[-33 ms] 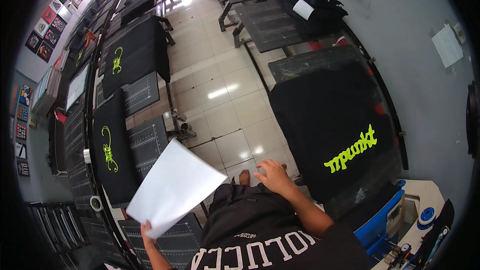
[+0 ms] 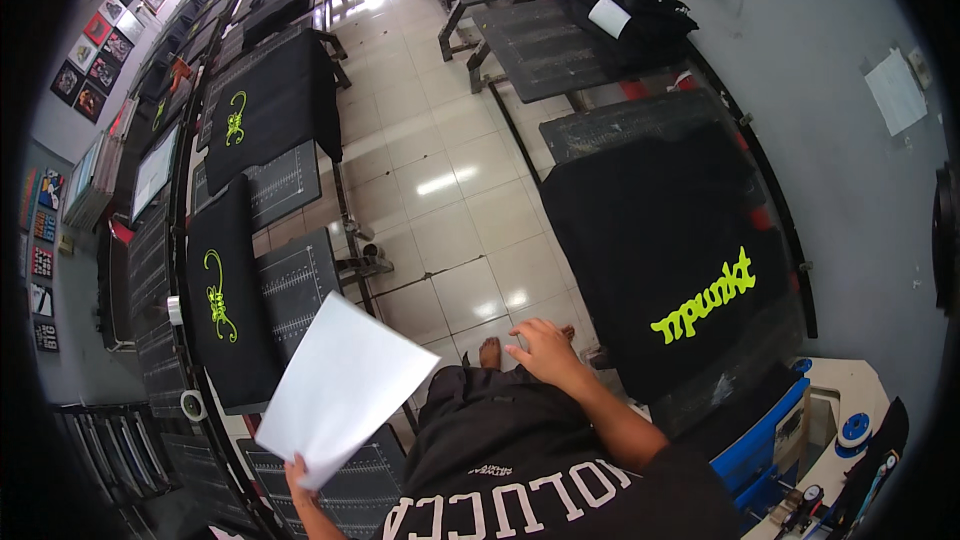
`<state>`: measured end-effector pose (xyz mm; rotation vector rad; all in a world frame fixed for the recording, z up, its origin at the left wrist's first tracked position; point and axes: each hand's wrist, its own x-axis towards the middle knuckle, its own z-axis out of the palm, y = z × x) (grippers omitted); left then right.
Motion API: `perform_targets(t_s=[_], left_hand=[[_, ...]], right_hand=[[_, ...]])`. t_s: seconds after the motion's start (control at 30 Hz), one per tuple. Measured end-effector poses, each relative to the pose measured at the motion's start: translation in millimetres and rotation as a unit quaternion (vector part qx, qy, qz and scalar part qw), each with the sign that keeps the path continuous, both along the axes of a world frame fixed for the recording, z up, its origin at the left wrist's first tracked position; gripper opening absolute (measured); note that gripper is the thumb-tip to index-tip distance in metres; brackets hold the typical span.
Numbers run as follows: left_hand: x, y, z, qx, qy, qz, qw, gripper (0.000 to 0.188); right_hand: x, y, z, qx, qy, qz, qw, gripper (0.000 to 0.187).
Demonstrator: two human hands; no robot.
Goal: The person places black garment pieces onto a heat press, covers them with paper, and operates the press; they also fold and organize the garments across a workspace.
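Note:
A white sheet of paper (image 2: 345, 380) is gripped at its lower corner by my left hand (image 2: 300, 472), held out over the left row of boards. My right hand (image 2: 543, 350) hangs in front of my body, fingers loosely bent and apart, holding nothing. To its right a black garment (image 2: 650, 230) with bright yellow-green lettering lies spread on a printing board. Left of the paper lies another black garment (image 2: 225, 290) with a yellow-green curling print, and beyond it a similar black garment (image 2: 290, 100).
A tiled aisle (image 2: 430, 200) runs between two rows of boards on metal frames. Black fabric with a small white sheet (image 2: 609, 17) lies at the far right. A blue and cream machine (image 2: 800, 430) stands at the lower right, near the grey wall (image 2: 840, 160).
The paper's upper right corner has swung slightly left and its free end has dipped a little. My right hand has barely moved.

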<state>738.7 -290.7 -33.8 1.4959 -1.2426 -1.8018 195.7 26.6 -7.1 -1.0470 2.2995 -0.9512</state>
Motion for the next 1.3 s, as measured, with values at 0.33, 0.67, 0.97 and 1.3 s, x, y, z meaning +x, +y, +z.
perform_targets(t_s=[0.33,0.67,0.97,1.3], left_hand=[[-48,0,-108,-0.086,-0.571,-0.129,0.806,0.053],[-205,-48,-72,-0.380,-0.715,-0.100,0.579,0.056],[-621,191,4,-0.580,-0.124,-0.456,0.664,0.053],[-917,454,-2,-0.632,0.127,-0.715,0.272,0.058]], right_hand=[[-39,13,-32,-0.010,0.039,-0.091,0.995,0.041],[-258,239,-61,0.242,0.264,-0.338,0.870,0.065],[-375,344,-67,0.244,0.202,-0.423,0.849,0.069],[-312,445,-68,0.283,0.239,-0.400,0.838,0.065]])
